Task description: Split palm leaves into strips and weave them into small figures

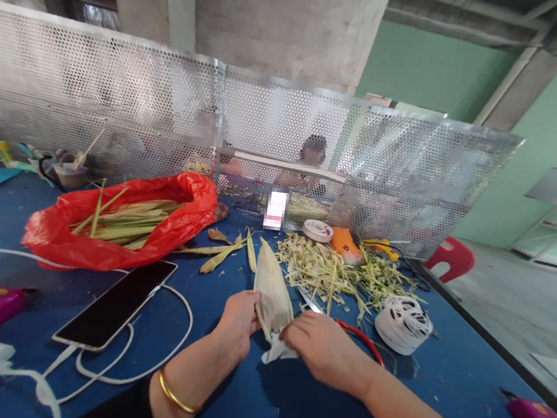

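My left hand (236, 325) pinches the side of a pale, dried corn husk (272, 285), whose pointed tip faces away from me. At the husk's lower end, my right hand (318, 344) has its fingers closed on a crumpled white piece (276, 350) that looks like paper or tissue. Its fingertips are partly hidden. Scissors with red handles (363, 339) lie behind and under my right hand, their blade (309, 300) showing just beyond the knuckles. Right of that hand sits a roll of white tape or strip (403, 324).
A red plastic bag (117, 258) of long husk leaves stands at the left. A phone (117, 304) with white cables lies in front of it. Shredded husks (322, 271) are heaped at the back right, beside an orange pouch (346, 245). A perforated metal screen (278, 122) runs along the back; people sit beyond it.
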`<state>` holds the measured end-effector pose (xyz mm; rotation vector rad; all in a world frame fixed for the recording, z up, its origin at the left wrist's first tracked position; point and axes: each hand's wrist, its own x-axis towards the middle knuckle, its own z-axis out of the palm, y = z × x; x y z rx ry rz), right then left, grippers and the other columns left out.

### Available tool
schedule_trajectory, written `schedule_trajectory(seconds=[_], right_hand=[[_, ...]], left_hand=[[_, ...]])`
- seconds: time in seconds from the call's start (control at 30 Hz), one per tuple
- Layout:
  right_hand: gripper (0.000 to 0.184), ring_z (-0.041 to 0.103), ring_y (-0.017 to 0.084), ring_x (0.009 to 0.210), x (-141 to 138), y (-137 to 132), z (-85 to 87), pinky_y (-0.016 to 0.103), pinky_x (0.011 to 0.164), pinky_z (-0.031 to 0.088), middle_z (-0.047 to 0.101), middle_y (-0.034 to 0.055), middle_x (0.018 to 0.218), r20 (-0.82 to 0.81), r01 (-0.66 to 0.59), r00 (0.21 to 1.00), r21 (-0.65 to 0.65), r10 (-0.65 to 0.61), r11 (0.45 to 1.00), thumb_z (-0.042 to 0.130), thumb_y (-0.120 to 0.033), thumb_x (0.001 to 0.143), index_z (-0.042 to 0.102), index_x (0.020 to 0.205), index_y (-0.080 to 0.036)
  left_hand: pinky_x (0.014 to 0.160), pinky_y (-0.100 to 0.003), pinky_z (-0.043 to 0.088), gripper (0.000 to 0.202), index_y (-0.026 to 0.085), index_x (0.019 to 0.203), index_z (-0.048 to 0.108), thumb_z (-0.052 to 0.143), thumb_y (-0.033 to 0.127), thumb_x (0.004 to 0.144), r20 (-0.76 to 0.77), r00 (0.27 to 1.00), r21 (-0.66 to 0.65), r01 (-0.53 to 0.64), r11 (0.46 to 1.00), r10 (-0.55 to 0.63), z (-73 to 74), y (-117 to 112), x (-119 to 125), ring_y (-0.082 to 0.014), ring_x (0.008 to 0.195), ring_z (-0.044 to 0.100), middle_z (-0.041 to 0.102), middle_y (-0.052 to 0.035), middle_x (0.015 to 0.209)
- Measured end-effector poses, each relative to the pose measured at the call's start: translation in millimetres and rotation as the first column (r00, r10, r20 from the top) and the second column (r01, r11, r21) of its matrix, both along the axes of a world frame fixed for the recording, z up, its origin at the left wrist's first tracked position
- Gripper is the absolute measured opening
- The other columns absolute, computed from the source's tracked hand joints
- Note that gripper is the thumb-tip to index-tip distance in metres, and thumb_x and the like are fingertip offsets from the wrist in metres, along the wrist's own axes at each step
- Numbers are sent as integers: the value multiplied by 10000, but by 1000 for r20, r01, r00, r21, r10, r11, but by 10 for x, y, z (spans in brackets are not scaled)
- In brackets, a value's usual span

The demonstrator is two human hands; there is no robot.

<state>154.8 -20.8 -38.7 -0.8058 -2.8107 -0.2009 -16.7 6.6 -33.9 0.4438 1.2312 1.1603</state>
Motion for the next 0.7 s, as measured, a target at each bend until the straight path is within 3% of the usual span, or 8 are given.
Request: schedule_trajectory(seconds=[0.1,0.2,0.3,0.4,0.53,0.63,0.7], right_hand=[[169,533,165,693,153,254,64,273,686,369,628,45,735,-32,157,987,98,-155,983,440,-90,861,587,831,-169],[163,543,184,724,323,647,193,275,704,362,639,67,749,-169,499,864,152,-475,853,455,-153,869,611,821,-166],[283,567,216,782,469,1061,355,310,732,372,655,129,880,-277,674,731,144,-624,725,347,-177,918,625,938,-132],[268,590,238,834,546,1296,463,316,731,390,661,140,950,-294,742,656,83,-696,665,406,-220,894,653,960,-140],[293,594,230,904,533,1206,419,302,746,404,665,127,1026,-267,734,652,-11,-709,679,402,-250,896,654,1014,-157],[191,618,172,708,507,1051,268,245,649,425,709,36,772,-133,641,740,-153,-659,752,529,-255,813,704,761,-199],[126,625,156,666,506,1031,169,223,631,438,714,9,712,-71,596,778,-232,-625,768,595,-215,742,716,708,-210]], left_hand=[[511,-244,486,135,138,789,551,435,126,855,-24,997,46,-74,996,75,-3,18,-4,-139,490,610,645,-50,620],[493,-237,479,142,139,777,564,446,139,856,-33,995,67,-91,994,93,-27,14,-1,-135,485,605,646,-49,625],[499,-249,489,129,133,793,584,470,155,850,-19,997,72,-77,994,79,-49,4,-5,-145,504,615,652,-55,642],[508,-243,493,135,133,834,582,451,151,857,3,996,62,-86,994,86,-33,11,-33,-138,525,623,665,-59,682],[509,-235,492,149,129,867,592,444,148,858,30,994,51,-109,993,107,10,31,-68,-132,533,625,676,-66,716],[501,-237,491,141,124,865,603,468,161,852,49,992,32,-119,992,117,11,33,-65,-138,532,625,673,-67,706],[490,-239,488,144,119,865,608,471,162,851,54,992,18,-116,993,115,5,30,-60,-139,525,622,675,-71,713]])
